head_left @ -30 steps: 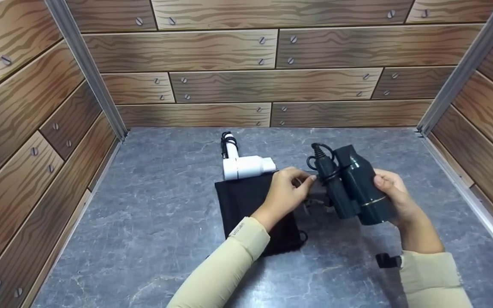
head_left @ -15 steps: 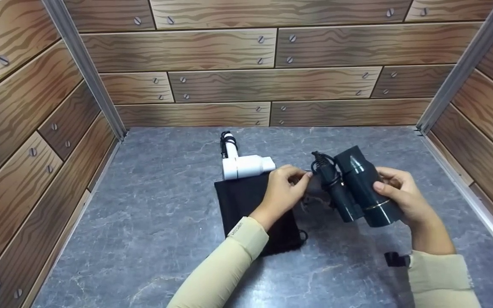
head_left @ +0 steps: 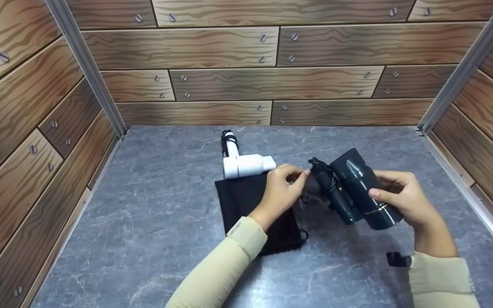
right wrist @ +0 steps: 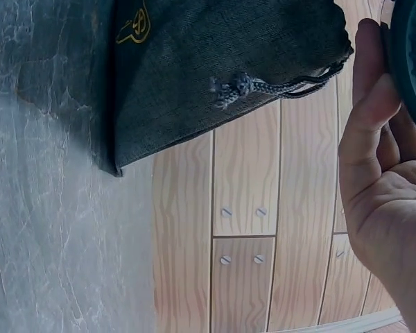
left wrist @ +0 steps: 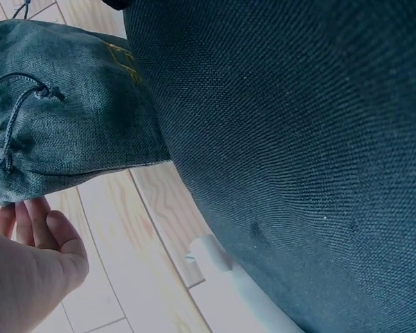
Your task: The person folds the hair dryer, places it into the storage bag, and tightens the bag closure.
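My right hand (head_left: 400,197) grips a dark green hair dryer (head_left: 360,188) by its barrel, held just above the table. Its handle is folded against the body and a black cord (head_left: 320,170) is bundled on it. My left hand (head_left: 302,174) pinches that cord at the bundle's left side. Under my left wrist lies a black drawstring pouch (head_left: 244,201), flat on the grey tabletop (head_left: 152,222). In the right wrist view the pouch (right wrist: 215,62) and its knotted drawstring (right wrist: 263,87) show, with the dryer's rim (right wrist: 412,62) by my fingers (right wrist: 371,104).
A white hair dryer (head_left: 246,164) lies behind the pouch toward the back wall. Wood-patterned walls (head_left: 272,81) close in the table at the back and both sides. A small black piece (head_left: 394,259) sits by my right sleeve.
The dark dryer has tipped lower and shifted slightly right in my right hand. My left hand stays at the cord bundle.
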Demonstrator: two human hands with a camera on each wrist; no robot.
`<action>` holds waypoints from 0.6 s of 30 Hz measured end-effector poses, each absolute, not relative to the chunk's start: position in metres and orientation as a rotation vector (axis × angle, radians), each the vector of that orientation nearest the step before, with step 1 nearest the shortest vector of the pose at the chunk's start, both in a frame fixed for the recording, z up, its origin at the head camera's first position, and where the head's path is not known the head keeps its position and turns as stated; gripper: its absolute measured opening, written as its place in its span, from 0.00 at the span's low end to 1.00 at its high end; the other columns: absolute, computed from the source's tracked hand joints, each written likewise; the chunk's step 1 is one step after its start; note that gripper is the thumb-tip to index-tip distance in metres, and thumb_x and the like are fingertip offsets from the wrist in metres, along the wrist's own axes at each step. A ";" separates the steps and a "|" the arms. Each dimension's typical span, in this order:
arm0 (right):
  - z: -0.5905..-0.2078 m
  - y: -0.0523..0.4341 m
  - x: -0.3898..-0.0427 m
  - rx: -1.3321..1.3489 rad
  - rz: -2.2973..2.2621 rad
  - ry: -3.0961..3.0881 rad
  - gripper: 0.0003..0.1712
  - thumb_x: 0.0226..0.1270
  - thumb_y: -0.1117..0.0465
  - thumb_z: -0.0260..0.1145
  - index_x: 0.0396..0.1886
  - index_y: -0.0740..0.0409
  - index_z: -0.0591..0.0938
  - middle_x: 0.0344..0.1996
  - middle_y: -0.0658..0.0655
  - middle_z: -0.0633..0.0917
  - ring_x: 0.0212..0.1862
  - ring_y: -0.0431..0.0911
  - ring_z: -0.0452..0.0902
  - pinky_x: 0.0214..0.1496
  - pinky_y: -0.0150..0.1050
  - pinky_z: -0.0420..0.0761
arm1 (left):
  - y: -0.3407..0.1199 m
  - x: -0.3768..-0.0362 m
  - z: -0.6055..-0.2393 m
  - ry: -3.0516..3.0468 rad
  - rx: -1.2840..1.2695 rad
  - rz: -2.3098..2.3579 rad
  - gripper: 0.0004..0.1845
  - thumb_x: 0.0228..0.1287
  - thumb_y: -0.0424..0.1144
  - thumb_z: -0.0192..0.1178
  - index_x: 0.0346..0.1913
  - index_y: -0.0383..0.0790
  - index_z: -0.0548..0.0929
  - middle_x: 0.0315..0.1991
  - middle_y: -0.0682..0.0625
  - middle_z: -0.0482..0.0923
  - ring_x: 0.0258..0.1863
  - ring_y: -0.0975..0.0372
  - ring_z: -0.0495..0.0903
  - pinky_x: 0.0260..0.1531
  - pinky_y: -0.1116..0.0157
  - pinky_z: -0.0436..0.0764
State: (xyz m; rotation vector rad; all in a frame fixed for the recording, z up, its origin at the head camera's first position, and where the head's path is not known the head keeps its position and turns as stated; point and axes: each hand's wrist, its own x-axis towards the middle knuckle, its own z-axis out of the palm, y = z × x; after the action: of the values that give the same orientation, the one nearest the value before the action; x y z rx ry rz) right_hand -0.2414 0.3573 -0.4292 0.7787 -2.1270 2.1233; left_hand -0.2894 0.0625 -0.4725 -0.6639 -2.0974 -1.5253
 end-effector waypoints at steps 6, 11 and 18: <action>-0.431 0.356 -0.239 0.776 2.085 -2.140 0.24 0.59 0.87 0.63 0.56 0.79 0.84 0.42 0.60 0.94 0.38 0.44 0.92 0.36 0.36 0.90 | 0.060 -0.290 -0.473 -2.080 -0.651 -1.551 0.07 0.71 0.34 0.69 0.35 0.37 0.93 0.30 0.47 0.88 0.30 0.68 0.80 0.34 0.74 0.81; -0.430 0.357 -0.234 0.729 1.948 -2.281 0.24 0.57 0.86 0.67 0.55 0.77 0.85 0.41 0.56 0.94 0.37 0.44 0.92 0.35 0.38 0.91 | 0.060 -0.289 -0.474 -2.070 -0.636 -1.568 0.06 0.70 0.32 0.69 0.34 0.36 0.93 0.30 0.46 0.88 0.30 0.68 0.80 0.35 0.75 0.81; -0.426 0.358 -0.232 0.679 1.791 -2.497 0.24 0.60 0.80 0.72 0.58 0.74 0.85 0.40 0.52 0.94 0.35 0.47 0.93 0.32 0.47 0.91 | 0.059 -0.290 -0.474 -2.046 -0.636 -1.564 0.06 0.70 0.32 0.69 0.35 0.35 0.92 0.32 0.46 0.89 0.31 0.67 0.82 0.35 0.74 0.82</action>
State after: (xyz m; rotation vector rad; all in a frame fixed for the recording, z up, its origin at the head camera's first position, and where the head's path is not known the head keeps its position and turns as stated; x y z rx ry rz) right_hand -0.2321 0.3576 -0.4257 0.6792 -2.4966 1.7915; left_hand -0.2899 0.0592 -0.4741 -0.6357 -2.0461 -1.5644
